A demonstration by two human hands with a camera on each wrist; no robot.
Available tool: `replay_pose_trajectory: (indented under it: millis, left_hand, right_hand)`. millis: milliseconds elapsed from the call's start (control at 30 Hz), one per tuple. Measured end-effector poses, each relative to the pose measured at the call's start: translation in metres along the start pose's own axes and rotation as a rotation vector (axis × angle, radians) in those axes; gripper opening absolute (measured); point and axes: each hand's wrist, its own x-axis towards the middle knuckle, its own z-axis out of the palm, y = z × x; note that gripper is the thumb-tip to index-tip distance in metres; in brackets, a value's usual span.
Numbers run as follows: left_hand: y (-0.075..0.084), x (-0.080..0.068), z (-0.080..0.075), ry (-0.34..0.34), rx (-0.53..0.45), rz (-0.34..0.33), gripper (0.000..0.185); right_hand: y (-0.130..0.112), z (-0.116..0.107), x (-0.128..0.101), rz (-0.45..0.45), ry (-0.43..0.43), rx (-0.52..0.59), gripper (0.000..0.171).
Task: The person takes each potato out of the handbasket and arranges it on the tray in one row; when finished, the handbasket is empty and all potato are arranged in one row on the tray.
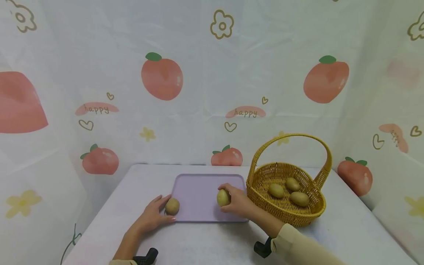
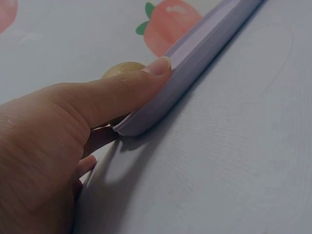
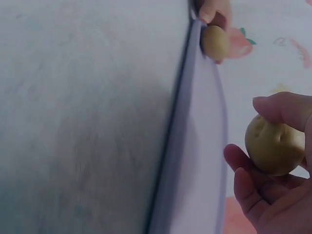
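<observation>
Fingers of the right hand (image 1: pixel 239 203) curl round a yellowish potato (image 1: pixel 223 197) (smooth, dimpled); the left hand (image 1: pixel 153 215) seemingly cups another potato (image 1: pixel 172 206).

Your white table (image 1: pixel 347 228): lilac tray (image 1: pixel 198 191) flat at centre, woven yellow basket (image 1: pixel 314 209) just right of it, near tray's edge. Two black clamp-like pieces (image 1: pixel 263 248) sit at near edge, by your forearms.

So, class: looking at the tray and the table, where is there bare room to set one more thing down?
The tray is bare in its middle and back, between the left hand with its potato and the right hand with its potato. The table left of the tray is bare too. The basket is crowded.
</observation>
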Motion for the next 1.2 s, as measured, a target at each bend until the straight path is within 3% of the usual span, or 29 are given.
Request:
replay_pose_trajectory:
  millis: [233, 500, 700, 1200]
  left_hand:
    - [-0.001, 0.0, -0.001, 0.002, 0.003, 0.009, 0.094]
    - [-0.002, 0.0, -0.001, 0.003, 0.0, 0.013, 0.094]
    - [-0.001, 0.0, 0.0, 0.003, 0.0, 0.0, 0.094]
    - [0.003, -0.002, -0.002, -0.002, 0.001, -0.003, 0.092]
  right_hand:
    - [-0.006, 0.028, 0.018, -0.007, -0.018, -0.072, 0.056]
    - [-0.017, 0.056, 0.038, 0.047, -0.064, 0.011, 0.057]
    - [-0.025, 0.074, 0.051, 0.054, -0.065, 0.01, 0.056]
    - [-0.044, 0.099, 0.063, 0.086, -0.089, 0.009, 0.06]
